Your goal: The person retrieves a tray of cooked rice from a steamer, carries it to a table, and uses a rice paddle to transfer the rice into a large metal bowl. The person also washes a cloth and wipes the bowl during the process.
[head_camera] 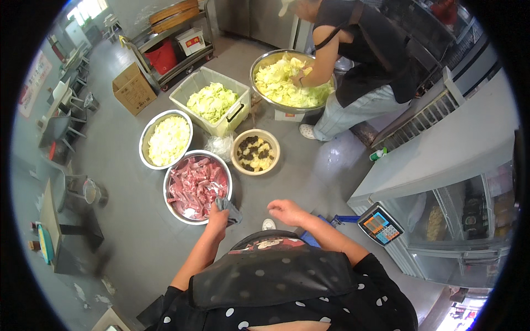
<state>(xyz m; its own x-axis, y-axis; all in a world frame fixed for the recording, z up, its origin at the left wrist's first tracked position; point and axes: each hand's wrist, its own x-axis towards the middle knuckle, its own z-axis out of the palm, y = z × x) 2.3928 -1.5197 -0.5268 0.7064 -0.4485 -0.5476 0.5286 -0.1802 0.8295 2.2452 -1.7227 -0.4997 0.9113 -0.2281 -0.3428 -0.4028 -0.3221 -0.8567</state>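
Observation:
My left hand (pixel 218 218) grips a grey cloth (pixel 229 210) at the near right rim of a metal basin (pixel 166 202). Pieces of raw red meat and bone (pixel 198 184) fill that basin, which stands on the floor. My right hand (pixel 286 212) hovers over the floor to the right, its fingers loosely bent and nothing visible in it. Beyond it stands a cream tub (pixel 276 159) holding dark and pale yellow pieces. A clear plastic bag (pixel 219 145) lies between this tub and the meat basin.
Chopped pale cabbage fills a second metal basin (pixel 143 151) and a plastic bin (pixel 176 96). At the back, a person (pixel 360 53) handles cabbage in a large metal bowl (pixel 253 76). A scale display (pixel 380 224) and glass-door fridge (pixel 455 215) stand right; a cardboard box (pixel 133 90), trolley (pixel 182 68) left.

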